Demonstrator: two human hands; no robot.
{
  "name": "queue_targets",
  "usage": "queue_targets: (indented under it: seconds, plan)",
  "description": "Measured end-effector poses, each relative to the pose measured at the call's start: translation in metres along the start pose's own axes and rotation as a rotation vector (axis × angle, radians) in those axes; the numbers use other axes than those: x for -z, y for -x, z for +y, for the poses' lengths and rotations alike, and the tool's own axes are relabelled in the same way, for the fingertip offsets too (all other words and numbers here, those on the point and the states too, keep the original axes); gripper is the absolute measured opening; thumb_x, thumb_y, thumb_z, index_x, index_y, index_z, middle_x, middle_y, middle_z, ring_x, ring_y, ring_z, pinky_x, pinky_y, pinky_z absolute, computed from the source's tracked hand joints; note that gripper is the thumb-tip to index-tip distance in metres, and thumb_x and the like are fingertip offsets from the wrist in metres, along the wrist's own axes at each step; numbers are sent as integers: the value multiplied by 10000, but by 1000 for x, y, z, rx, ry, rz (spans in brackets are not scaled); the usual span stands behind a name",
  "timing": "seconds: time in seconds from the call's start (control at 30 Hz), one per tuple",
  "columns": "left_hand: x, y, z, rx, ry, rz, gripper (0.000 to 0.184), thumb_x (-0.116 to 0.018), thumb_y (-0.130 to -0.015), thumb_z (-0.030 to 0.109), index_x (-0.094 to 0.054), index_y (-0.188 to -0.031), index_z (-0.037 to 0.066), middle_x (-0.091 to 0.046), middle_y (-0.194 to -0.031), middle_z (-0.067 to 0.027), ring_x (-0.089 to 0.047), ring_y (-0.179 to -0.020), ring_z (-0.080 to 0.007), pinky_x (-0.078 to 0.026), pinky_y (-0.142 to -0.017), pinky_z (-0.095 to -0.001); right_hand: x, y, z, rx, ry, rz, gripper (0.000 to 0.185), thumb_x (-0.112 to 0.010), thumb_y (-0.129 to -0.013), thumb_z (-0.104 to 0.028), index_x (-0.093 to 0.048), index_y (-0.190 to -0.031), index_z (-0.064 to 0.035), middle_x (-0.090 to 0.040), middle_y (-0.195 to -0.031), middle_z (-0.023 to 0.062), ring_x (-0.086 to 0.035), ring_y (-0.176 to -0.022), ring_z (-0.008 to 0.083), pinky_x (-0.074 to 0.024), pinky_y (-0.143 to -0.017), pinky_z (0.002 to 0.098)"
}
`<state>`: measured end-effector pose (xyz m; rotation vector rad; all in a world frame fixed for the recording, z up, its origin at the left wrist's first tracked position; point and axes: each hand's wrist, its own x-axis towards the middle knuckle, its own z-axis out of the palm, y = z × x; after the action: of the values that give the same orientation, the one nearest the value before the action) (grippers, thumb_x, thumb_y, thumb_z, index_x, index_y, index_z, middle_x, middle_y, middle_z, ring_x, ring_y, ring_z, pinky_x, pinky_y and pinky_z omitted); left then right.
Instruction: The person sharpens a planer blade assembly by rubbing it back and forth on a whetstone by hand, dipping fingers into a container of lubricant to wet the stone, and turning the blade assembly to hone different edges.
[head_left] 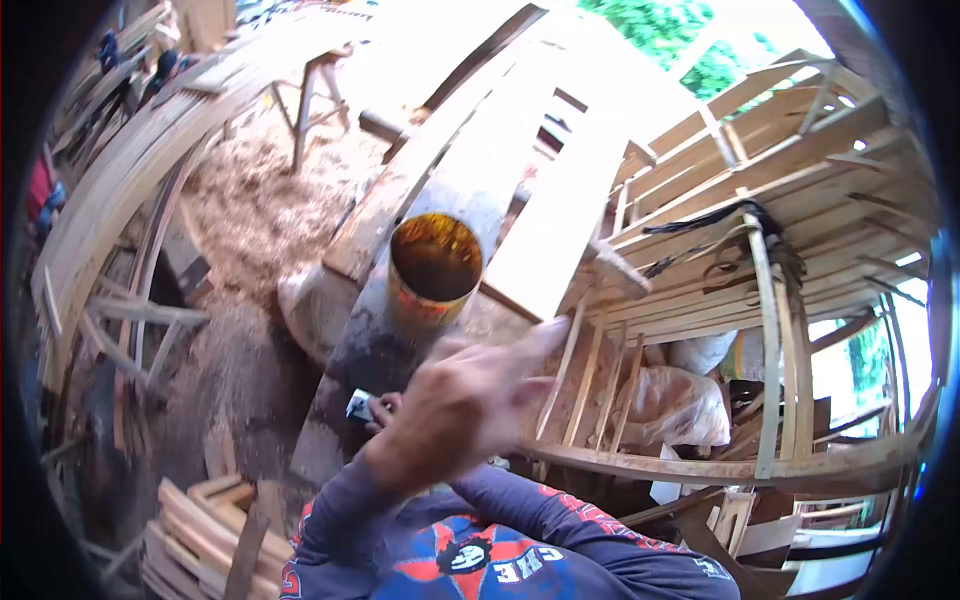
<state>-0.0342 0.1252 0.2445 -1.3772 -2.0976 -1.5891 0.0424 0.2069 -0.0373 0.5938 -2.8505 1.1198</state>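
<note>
My left hand (450, 400) is raised in front of my chest, blurred, with its index finger stretched to the right and the thumb apart from it. Nothing shows in it. My right arm passes beneath it, and the fingertips of my right hand (384, 408) pinch a small white object (361, 405) at the dark plank's near end. Most of the right hand is hidden behind the left. An open tin can (432, 300), stained yellow-brown inside, stands on the dark plank (370, 350) just beyond my hands.
Pale boards (560, 220) lie right of the can. A wooden rack (640, 465) fills the right side, with plastic sacks (675, 405) behind its slats. Wood shavings (270, 200) cover the ground at left, near long stacked planks (130, 180). Cut pieces (205, 530) lie at lower left.
</note>
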Motion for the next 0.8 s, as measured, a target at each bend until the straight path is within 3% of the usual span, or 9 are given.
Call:
queue_targets:
  seconds: [0.03, 0.1, 0.17, 0.3, 0.43, 0.5, 0.57, 0.73, 0.8]
  plan:
    - [-13, 42, -27, 156, -85, 5, 527, -762, -907, 157, -630, -1398, 20, -730, -883, -116, -709, -825, -286, -499, -836, -419, -3, 10, -1, -35, 3, -15, 446, -734, -880, -184, -645, -1285, -20, -638, -1186, 200, -589, -1084, 365, -474, -889, 482]
    - [-24, 132, -61, 618, -403, -24, 417, -748, -890, 159, -705, -1286, 36, -676, -1263, -100, -595, -1191, -303, -455, -990, -451, 0, 21, -13, -86, 44, 5, 452, -755, -878, -211, -650, -1276, -26, -641, -1162, 192, -591, -1057, 352, -476, -865, 475]
    - [-28, 191, -72, 794, -413, 108, 346, -729, -911, 140, -722, -1239, 29, -671, -1269, -122, -600, -1174, -335, -459, -1014, -458, 20, 5, -36, -76, 140, 147, 425, -712, -893, -181, -641, -1273, -5, -614, -1195, 202, -571, -1061, 371, -473, -868, 503]
    - [-12, 199, -68, 807, -376, 288, 292, -726, -926, 69, -719, -1208, -8, -692, -1223, -183, -644, -1133, -376, -507, -1001, -445, 6, -50, -32, -52, 120, 128, 429, -676, -930, -180, -615, -1311, 9, -621, -1145, 190, -573, -1045, 387, -475, -888, 493]
    - [3, 225, -72, 856, -469, 377, 278, -697, -956, 109, -712, -1214, 9, -676, -1235, -163, -613, -1133, -369, -478, -1017, -457, 19, -14, -32, -82, 115, 64, 425, -710, -923, -171, -640, -1302, 7, -615, -1118, 179, -576, -1039, 384, -486, -865, 495]
    - [-2, 238, -83, 942, -478, 348, 292, -705, -948, 110, -712, -1222, 10, -669, -1262, -163, -596, -1162, -371, -467, -1039, -471, 14, -28, -26, -64, 107, 43, 462, -722, -917, -177, -626, -1332, 3, -607, -1101, 184, -570, -1020, 388, -486, -874, 498]
    - [-13, 228, -96, 856, -504, 350, 315, -721, -930, 101, -713, -1231, 9, -656, -1292, -160, -569, -1205, -367, -448, -1063, -479, 12, -65, -26, -56, 133, 73, 522, -734, -913, -191, -604, -1381, -3, -598, -1080, 182, -563, -996, 388, -488, -888, 500]
    - [-15, 233, -93, 864, -500, 323, 344, -727, -936, 124, -709, -1259, 6, -647, -1357, -165, -573, -1248, -370, -436, -1092, -451, 25, -25, -29, -90, 104, 42, 429, -715, -902, -159, -605, -1277, 20, -574, -1051, 231, -549, -993, 426, -486, -875, 493]
    - [-21, 226, -113, 858, -467, 354, 345, -728, -936, 129, -710, -1257, 3, -648, -1357, -167, -573, -1248, -373, -438, -1088, -454, 15, -48, -24, -75, 122, 64, 442, -707, -895, -159, -599, -1284, 22, -571, -1056, 234, -548, -995, 426, -486, -876, 494]
